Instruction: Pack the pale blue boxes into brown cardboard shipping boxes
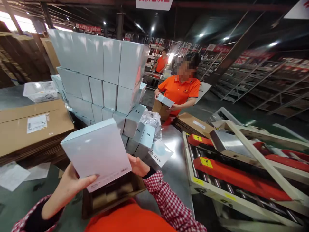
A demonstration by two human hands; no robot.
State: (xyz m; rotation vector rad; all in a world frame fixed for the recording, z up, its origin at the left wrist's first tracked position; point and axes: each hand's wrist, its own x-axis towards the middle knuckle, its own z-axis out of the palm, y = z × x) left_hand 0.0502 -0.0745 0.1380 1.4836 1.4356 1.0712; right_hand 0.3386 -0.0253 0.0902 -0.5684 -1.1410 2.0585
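Observation:
Both my hands hold one pale blue flat box (96, 151), tilted up toward me. My left hand (70, 185) grips its lower left corner, thumb across the front face. My right hand (137, 166) is closed on its right edge, fingers mostly hidden behind the box. Below the box sits an open brown carton (113, 195) with dark contents. Red checked sleeves cover both my wrists.
A tall stack of pale blue boxes (101, 71) stands ahead, with loose boxes (137, 129) at its foot. Flat cardboard sheets (31, 125) lie left. A roller conveyor with red parts (236, 174) runs right. A person in an orange shirt (180, 91) holds a box opposite.

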